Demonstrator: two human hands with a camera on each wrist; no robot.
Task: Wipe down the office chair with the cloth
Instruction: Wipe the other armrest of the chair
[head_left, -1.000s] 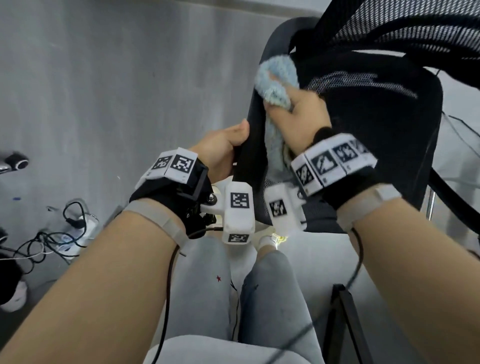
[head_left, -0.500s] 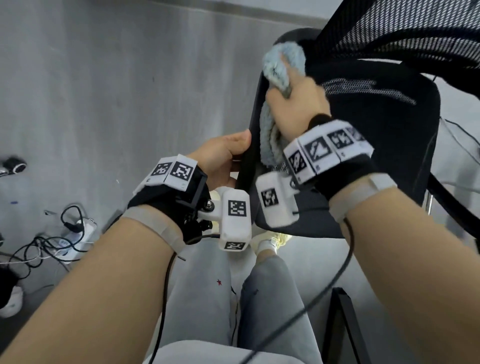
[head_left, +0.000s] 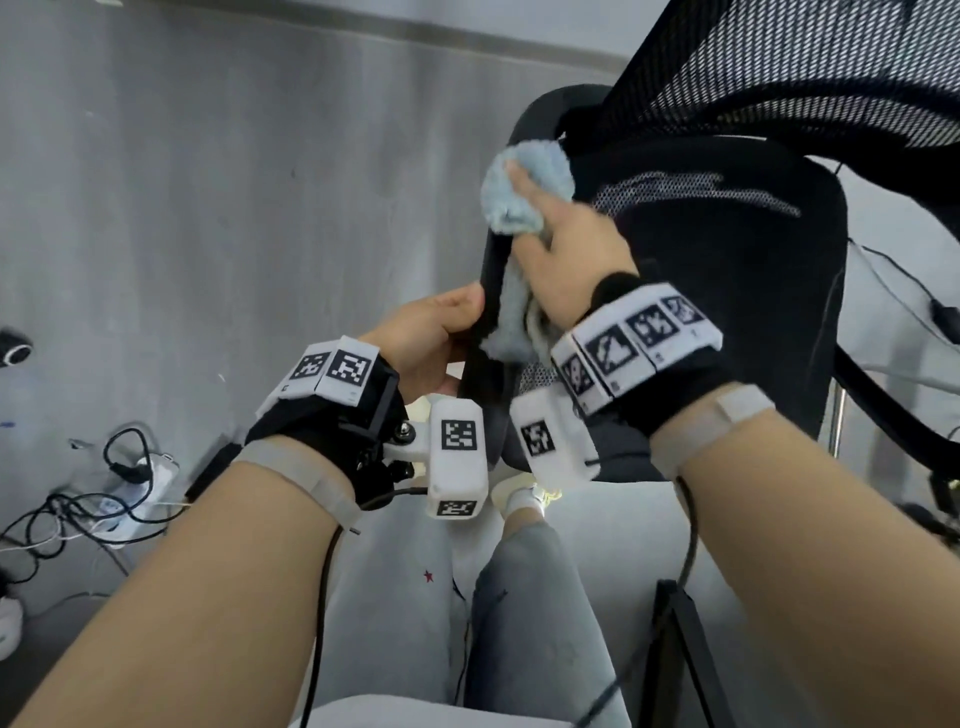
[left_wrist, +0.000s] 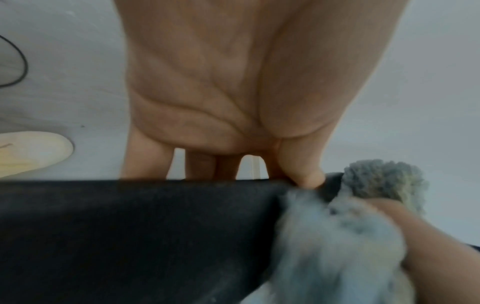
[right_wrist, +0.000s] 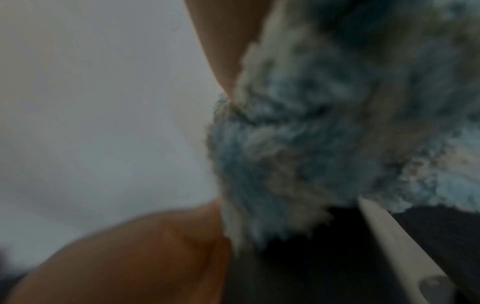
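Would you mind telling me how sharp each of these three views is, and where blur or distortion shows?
Head view: mostly sharp, with wide-angle bending at the edges; the right hand and cloth are slightly smeared. Left wrist view: soft, the left hand is in fair focus, the chair edge is grainy. Right wrist view: heavily blurred and dim, cloth fibres barely resolved.

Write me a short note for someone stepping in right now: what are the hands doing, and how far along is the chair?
Left hand: grips the near edge of the chair seat, steadying it.
Right hand: holds the blue cloth against the same edge, farther along, near the seat's back corner.
Done: cannot tell how much is already wiped.
Left: probably the rest of the seat and the mesh back.
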